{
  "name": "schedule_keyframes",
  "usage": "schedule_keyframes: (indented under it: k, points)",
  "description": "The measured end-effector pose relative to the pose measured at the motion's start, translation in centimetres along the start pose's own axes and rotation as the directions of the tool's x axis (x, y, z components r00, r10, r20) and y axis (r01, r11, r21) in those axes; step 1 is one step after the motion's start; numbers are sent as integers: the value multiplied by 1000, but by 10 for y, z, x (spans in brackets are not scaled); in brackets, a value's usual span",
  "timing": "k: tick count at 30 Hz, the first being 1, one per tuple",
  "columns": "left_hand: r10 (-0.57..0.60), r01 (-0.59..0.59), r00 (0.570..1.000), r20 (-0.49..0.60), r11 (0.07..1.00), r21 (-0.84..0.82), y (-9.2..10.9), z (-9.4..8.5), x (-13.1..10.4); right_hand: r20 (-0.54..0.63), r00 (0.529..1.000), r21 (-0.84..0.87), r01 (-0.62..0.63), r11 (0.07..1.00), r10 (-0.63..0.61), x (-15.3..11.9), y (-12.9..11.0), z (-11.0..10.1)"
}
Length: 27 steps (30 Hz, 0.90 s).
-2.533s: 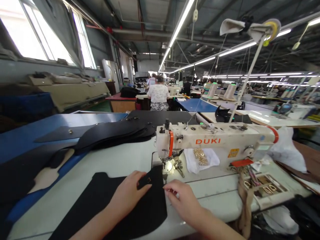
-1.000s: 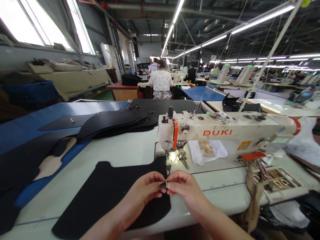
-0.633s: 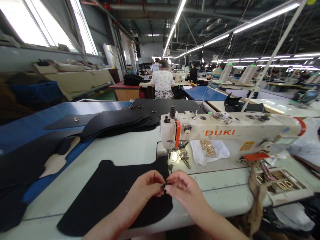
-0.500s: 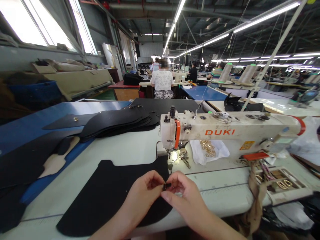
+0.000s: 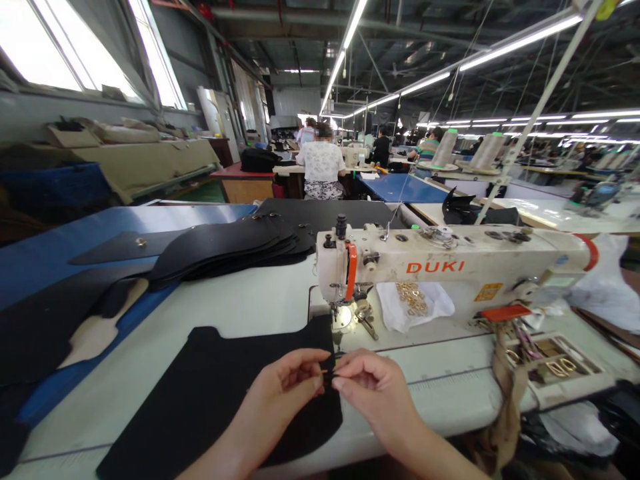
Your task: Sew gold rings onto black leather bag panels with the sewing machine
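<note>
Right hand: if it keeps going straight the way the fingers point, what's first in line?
The right hand points left, so it would most likely meet the left hand's fingers at once; both pinch a small dark piece above the black panel. Depth is hard to judge.

You are working under bright long fluorescent ceiling tubes, with daylight blowing out the tall left windows. Wide-angle distortion is bending the edges, and glare is washing the pale glossy sewing table.

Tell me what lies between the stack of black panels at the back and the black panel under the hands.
Head view: only bare white table top between the stack of black panels and the black panel; nothing rests there.
</note>
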State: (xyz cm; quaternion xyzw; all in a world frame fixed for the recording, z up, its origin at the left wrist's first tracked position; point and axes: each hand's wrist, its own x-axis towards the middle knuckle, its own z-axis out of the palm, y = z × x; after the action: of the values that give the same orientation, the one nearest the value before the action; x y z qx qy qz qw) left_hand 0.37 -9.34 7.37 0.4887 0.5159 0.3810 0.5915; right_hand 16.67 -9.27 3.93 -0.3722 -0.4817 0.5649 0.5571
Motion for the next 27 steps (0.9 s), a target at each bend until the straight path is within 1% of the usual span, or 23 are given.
schedule_keyframes:
  k: [3, 4, 6, 8, 10, 13, 15, 17, 20, 23, 25, 27]
  points:
    - [-6, 4, 998, 60, 999, 43, 0, 1, 0, 7, 996, -112, 90, 990, -89, -1, -4, 0]
    - [-11, 8, 999, 52, 998, 65, 0, 2, -1, 19, 993, -153, 116, 981, -114, -1, -5, -1]
    - [-7, 7, 1000, 0, 993, 121, -2, 3, -2, 41, 988, -214, 154, 965, -149, -1, -7, -3]
    - [22, -15, 999, -38, 985, 174, -5, 4, -3, 47, 987, -223, 160, 962, -153, -2, -7, -4]
    - [60, -49, 997, -46, 977, 206, -8, 4, -4, 29, 993, -160, 117, 980, -114, -2, -5, -4]
    - [102, -90, 994, -41, 968, 235, -11, 4, -6, 20, 999, 0, -25, 1000, 25, -3, -2, -4]
    - [117, -105, 992, -38, 967, 231, -11, 4, -8, 42, 992, 71, -123, 990, 121, -3, -2, -4]
    - [127, -118, 991, -33, 971, 210, -9, 6, -10, 62, 981, 110, -188, 976, 182, -4, -4, -5]
    - [133, -129, 991, -14, 974, 186, -7, 7, -14, 112, 963, 125, -257, 958, 244, -5, -11, -7]
    - [133, -134, 991, 16, 976, 170, -7, 7, -16, 145, 943, 92, -314, 945, 299, -6, -16, -8]
    - [138, -140, 990, 24, 977, 161, -8, 8, -16, 144, 940, 59, -319, 946, 308, -5, -17, -9]
    - [143, -145, 989, 21, 976, 165, -8, 8, -15, 147, 945, 17, -297, 955, 291, -4, -17, -11]
